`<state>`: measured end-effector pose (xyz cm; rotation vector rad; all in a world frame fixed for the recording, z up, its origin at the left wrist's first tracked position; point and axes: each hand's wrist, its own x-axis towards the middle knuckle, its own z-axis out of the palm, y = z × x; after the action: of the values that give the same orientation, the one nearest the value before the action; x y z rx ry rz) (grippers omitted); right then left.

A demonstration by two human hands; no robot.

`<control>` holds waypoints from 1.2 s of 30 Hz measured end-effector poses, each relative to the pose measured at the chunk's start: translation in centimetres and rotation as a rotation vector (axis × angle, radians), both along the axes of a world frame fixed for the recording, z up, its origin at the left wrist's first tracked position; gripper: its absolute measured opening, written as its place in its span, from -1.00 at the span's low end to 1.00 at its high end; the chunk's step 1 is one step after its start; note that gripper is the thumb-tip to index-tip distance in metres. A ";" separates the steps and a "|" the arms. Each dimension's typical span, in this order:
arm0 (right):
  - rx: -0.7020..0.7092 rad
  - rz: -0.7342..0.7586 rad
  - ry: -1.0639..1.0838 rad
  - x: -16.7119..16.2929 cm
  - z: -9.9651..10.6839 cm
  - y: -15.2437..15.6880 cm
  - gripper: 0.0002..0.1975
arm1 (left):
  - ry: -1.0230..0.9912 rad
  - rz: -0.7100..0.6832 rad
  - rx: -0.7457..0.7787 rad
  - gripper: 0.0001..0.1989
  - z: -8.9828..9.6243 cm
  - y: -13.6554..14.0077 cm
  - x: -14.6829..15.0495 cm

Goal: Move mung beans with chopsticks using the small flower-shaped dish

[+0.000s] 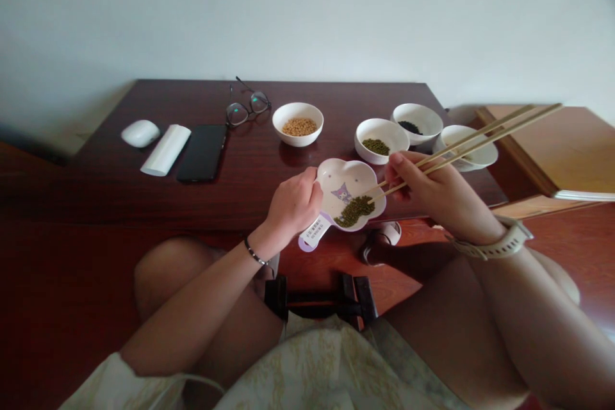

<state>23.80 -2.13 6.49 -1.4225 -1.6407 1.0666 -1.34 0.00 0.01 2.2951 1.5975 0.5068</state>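
Observation:
My left hand [296,200] grips the left rim of a white, purple-edged dish [339,174] with a scalloped shape, a cartoon print and a labelled handle. Green mung beans [356,210] are heaped in the lower right part of the dish. In my right hand [423,182] is a pair of long wooden chopsticks [485,134], held closed on between the fingers; their tips reach into the beans. Whether a bean sits between the tips is too small to tell. Just behind the dish stands a white bowl [368,152] with more mung beans.
On the dark table [259,186] stand a bowl of yellow soybeans [298,112], a bowl of black beans [423,112] and another white bowl [487,155]. Glasses [247,109], a black phone [202,152], a white case [166,150] and a white rounded object [140,133] lie leftward.

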 end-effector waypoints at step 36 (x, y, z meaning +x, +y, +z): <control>-0.019 -0.058 -0.014 0.2 -2.3 -0.1 -0.45 | 0.000 0.004 0.031 -0.73 -0.4 0.1 -0.1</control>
<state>23.96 -2.25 4.15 -1.4835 -1.5934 1.0443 -1.46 0.09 -0.43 2.3152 1.6059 0.5364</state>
